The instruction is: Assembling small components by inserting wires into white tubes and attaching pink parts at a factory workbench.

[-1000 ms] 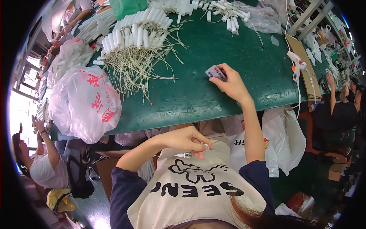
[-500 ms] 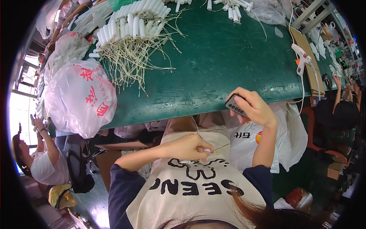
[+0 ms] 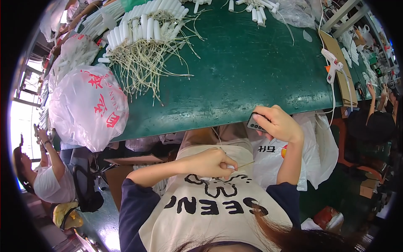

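My left hand is closed around a small white tube in front of my shirt; most of it is hidden in the fingers. A thin wire sticks out from it to the right. Past the table's front edge, to the right, my right hand grips a small dark remote control with rows of round buttons. The remote lies tilted between thumb and fingers, partly covered by them.
White tubes with long pale wires lie piled at the green table's far left. A stuffed plastic bag bulges over its left edge. At the right lies a glue gun. A person sits at left.
My right hand has lowered slightly and turned the remote, so its button face shows at another angle. The left hand has shifted a little to the right with the tube.
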Available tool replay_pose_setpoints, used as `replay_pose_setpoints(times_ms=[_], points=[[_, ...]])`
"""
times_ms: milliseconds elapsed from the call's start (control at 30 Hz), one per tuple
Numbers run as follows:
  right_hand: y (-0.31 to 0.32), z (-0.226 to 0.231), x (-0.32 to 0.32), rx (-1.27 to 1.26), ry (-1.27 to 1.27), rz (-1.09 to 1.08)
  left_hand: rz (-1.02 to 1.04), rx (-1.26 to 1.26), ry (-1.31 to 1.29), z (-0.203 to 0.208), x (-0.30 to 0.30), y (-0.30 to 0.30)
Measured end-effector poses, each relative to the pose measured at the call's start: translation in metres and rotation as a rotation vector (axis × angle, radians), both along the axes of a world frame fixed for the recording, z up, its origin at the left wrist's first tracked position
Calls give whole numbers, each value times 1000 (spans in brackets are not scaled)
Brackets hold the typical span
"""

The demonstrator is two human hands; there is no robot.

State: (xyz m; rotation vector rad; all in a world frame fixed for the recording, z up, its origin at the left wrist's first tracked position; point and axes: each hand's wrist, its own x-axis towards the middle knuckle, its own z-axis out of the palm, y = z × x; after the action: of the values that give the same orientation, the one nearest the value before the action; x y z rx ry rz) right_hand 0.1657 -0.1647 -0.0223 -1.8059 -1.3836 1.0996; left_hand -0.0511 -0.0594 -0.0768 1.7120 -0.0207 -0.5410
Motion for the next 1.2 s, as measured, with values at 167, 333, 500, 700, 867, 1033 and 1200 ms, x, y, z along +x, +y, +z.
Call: replay_pose_setpoints(times_ms=[167, 333, 500, 700, 867, 1033, 1200], points=[[3, -1, 0, 108, 21, -91, -3, 23, -11, -1, 1, 2], [25, -25, 14, 300, -83, -332, -8, 56, -48, 3, 1, 5], [50, -57, 34, 427, -899, -581, 50, 3, 21, 10, 4, 10], [51, -77, 50, 392, -899, -761, 120, -173, 153, 35, 10, 26], [33, -46, 30, 644, -596, -634, 184, -328, 158, 65, 16, 41], [5, -26, 3, 601, 344, 212, 164, -363, 95, 103, 24, 57], [-15, -52, -27, 513, 330, 74, 238, -429, 18, 101, 38, 57]])
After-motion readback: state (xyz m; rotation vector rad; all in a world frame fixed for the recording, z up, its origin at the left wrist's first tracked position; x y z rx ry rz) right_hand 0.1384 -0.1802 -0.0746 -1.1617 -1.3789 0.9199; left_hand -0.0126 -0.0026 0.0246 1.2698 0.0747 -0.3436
